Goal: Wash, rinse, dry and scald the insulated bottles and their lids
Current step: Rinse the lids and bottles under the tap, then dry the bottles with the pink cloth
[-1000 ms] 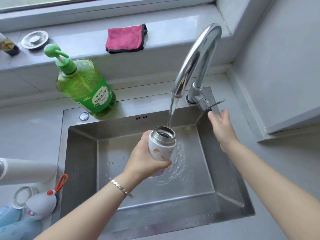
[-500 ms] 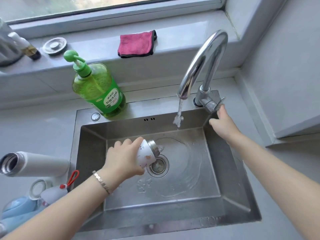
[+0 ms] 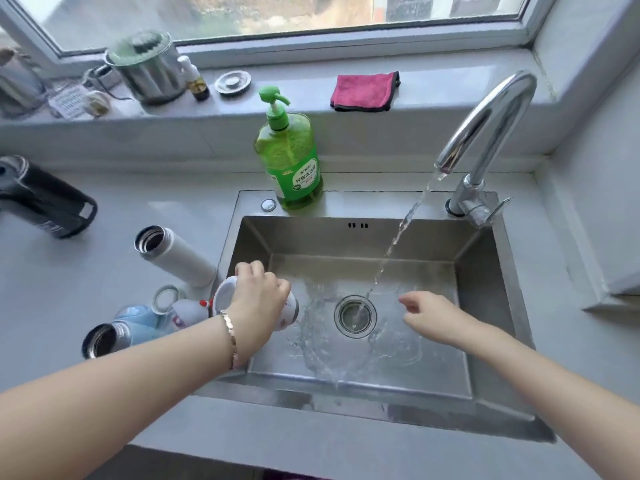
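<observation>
My left hand (image 3: pixel 260 299) grips a small white patterned bottle (image 3: pixel 290 311), tipped on its side over the left part of the steel sink (image 3: pixel 485 265), its base toward me. My right hand (image 3: pixel 429 315) hovers inside the sink, right of the drain (image 3: pixel 355 316), fingers loosely curled and holding nothing. Water runs from the tap (image 3: pixel 485 133) down to the drain. On the counter left of the sink lie a tall white bottle (image 3: pixel 175 256), a light blue bottle (image 3: pixel 117 336) and a small white bottle (image 3: pixel 185 315) with a red loop, next to a round lid (image 3: pixel 165 298).
A green dish soap pump bottle (image 3: pixel 289 157) stands on the sink's back rim. A pink cloth (image 3: pixel 363 91), a metal pot (image 3: pixel 149 67), a small dropper bottle (image 3: pixel 195 79) and a round metal lid (image 3: pixel 232 82) sit on the windowsill. A black bottle (image 3: pixel 45 199) lies far left.
My right hand left the tap lever and dropped into the sink. My left hand carried the small bottle farther left, tipping it over more. The view pulled back and up; water flows again.
</observation>
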The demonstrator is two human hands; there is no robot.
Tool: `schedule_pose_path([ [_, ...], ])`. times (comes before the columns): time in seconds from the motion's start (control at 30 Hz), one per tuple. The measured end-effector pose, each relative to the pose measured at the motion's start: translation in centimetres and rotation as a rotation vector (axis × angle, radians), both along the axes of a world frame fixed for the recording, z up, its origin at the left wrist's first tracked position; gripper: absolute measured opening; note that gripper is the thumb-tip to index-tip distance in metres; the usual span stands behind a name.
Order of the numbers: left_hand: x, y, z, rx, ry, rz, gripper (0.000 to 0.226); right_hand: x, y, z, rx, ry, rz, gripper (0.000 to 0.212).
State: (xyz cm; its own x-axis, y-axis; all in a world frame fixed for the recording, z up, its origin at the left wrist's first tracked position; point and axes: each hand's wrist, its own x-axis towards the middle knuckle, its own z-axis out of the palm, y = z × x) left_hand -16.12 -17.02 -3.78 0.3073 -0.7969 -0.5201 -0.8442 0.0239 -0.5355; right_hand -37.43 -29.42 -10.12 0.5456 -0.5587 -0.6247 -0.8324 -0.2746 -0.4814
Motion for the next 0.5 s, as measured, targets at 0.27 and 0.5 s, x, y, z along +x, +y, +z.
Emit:
schedule_pose_path([
  [0.27, -0.5, 4.6, 1.0, -0.679, 0.945, 0.916, 0.062, 5.4, 4.8, 3.6, 0.237, -0.314, -0.032, 0.049],
  [0.5, -0.1, 5.4, 2.2, -0.774, 1.255, 0.797, 0.080, 10.5, 7.9, 5.4, 0.401, -0.721, -0.282, 0.078],
])
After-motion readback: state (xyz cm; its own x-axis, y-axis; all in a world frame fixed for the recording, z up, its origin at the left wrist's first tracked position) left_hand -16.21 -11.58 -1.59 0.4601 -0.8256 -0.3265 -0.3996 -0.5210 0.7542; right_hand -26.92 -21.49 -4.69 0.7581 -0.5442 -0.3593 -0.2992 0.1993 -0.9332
